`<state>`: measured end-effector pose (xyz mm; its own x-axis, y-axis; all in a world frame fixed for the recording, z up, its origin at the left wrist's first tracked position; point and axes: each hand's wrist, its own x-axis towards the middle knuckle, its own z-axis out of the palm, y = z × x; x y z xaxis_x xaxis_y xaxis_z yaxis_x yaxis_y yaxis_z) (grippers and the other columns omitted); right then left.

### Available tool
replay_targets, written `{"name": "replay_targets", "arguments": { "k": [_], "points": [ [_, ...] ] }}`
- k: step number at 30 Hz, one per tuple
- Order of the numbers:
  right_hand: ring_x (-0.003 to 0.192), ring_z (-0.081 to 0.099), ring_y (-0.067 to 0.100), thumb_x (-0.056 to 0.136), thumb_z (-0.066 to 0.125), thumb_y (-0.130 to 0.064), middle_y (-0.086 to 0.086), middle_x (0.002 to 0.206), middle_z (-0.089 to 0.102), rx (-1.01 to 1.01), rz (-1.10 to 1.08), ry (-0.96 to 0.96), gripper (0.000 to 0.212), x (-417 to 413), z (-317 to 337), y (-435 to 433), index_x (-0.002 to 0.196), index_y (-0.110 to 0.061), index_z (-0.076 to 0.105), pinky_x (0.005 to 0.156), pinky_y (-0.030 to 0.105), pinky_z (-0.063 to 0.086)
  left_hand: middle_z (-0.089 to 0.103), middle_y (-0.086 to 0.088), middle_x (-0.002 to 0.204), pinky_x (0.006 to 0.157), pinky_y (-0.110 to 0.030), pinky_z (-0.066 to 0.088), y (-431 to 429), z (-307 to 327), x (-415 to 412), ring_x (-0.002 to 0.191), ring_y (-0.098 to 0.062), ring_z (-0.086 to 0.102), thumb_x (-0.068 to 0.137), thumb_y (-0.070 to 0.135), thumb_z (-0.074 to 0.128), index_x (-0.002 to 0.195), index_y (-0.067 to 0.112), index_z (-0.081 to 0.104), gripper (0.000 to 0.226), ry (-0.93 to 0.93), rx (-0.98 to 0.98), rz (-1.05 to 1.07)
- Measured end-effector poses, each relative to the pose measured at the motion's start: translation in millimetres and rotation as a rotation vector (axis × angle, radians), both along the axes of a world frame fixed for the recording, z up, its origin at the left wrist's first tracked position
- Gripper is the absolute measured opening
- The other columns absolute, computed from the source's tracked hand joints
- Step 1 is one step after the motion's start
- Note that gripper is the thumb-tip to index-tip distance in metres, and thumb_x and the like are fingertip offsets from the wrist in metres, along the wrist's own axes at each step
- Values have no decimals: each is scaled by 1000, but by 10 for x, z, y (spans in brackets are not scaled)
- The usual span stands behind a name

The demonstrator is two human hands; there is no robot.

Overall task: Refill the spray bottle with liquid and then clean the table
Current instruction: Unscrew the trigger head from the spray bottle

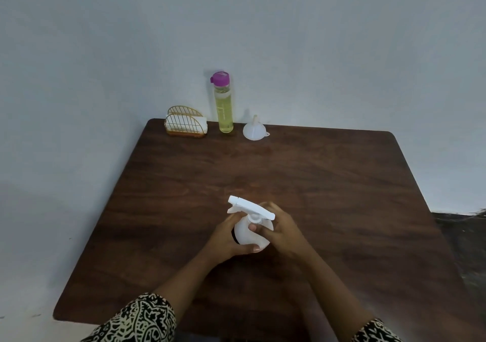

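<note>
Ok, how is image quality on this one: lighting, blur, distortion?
Head view: dim, flat light with soft shadows and no glare; the spray bottle is washed out, so its edges blend into both hands' grip; wide-angle bend curves the table edges; the yellow liquid bottle, funnel and napkin holder at the back look slightly soft.

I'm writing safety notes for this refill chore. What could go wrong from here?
With both hands gripping the spray bottle, its trigger head could spray the table if squeezed. The funnel sits far off by the yellow liquid bottle; pouring without it would likely spill.
</note>
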<state>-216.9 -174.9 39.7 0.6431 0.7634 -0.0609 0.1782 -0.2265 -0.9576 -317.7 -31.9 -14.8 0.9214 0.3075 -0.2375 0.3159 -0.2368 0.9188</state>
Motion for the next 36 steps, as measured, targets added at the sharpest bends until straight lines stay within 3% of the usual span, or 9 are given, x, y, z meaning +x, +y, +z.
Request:
{"name": "replay_targets", "arguments": {
  "k": [3, 7, 12, 17, 19, 23, 25, 30, 36],
  "points": [
    [106, 59, 7, 81, 67, -38, -11, 108, 62, -30, 93, 53, 30, 74, 15, -22, 110, -34, 60, 88, 29, 49, 63, 9, 121, 86, -24, 52, -2, -5, -1, 113, -6, 59, 63, 26, 89, 124, 33, 52, 71, -9, -38, 3],
    [105, 59, 0, 69, 81, -30, -21, 109, 61, 48, -39, 115, 52, -29, 18, -23, 113, -33, 53, 83, 17, 49, 62, 8, 124, 92, -32, 53, -21, -42, -18, 115, -10, 59, 62, 30, 89, 128, 31, 51, 76, 3, -82, 26],
    [81, 63, 3, 66, 85, -23, -13, 87, 63, 76, -222, -6, 41, -134, -27, 60, 88, -25, 51, 66, 14, 47, 61, 9, 126, 94, -33, 53, -29, -44, -22, 116, -9, 58, 62, 32, 89, 131, 31, 47, 81, 32, -104, 26],
    [95, 64, 8, 80, 75, -20, -10, 98, 67, 95, -84, 61, 25, -49, -31, -29, 101, -24, 62, 79, 24, 50, 61, 9, 126, 94, -36, 53, -17, -39, -17, 116, -9, 58, 61, 32, 89, 131, 30, 47, 82, 43, -111, 30],
    [104, 61, 8, 86, 67, -26, -9, 106, 66, 58, 10, 117, 25, 2, -30, -84, 108, -38, 63, 86, 28, 48, 61, 8, 125, 94, -36, 52, -11, -40, -16, 116, -10, 58, 60, 33, 90, 130, 30, 47, 83, 44, -109, 32],
    [122, 52, 6, 81, 70, -36, -16, 130, 55, 47, 99, 206, 55, 15, -52, -113, 130, -44, 46, 97, 27, 46, 62, 8, 125, 94, -34, 52, -12, -43, -17, 116, -10, 59, 62, 26, 90, 132, 29, 46, 82, 38, -119, 29],
    [114, 56, 7, 68, 79, -40, -18, 119, 57, 65, -6, 187, 63, -25, -57, -72, 123, -36, 47, 91, 28, 50, 62, 9, 125, 93, -30, 52, -18, -21, -15, 116, -9, 59, 64, 23, 89, 132, 29, 46, 80, 34, -132, 27],
    [81, 60, -3, 67, 83, -30, -23, 87, 61, 77, -203, 31, 41, -152, -26, 39, 90, -26, 49, 68, 13, 45, 62, 12, 124, 87, -21, 51, -19, 4, -7, 114, -4, 59, 65, 24, 88, 131, 32, 46, 79, 46, -135, 15],
    [102, 62, 7, 84, 69, -24, -13, 105, 66, 98, -72, 84, 26, -98, -33, -50, 107, -28, 59, 83, 24, 50, 59, 12, 126, 92, -28, 53, -1, -30, -9, 116, -7, 57, 61, 33, 89, 132, 34, 45, 84, 65, -112, 17]
  ]
}}
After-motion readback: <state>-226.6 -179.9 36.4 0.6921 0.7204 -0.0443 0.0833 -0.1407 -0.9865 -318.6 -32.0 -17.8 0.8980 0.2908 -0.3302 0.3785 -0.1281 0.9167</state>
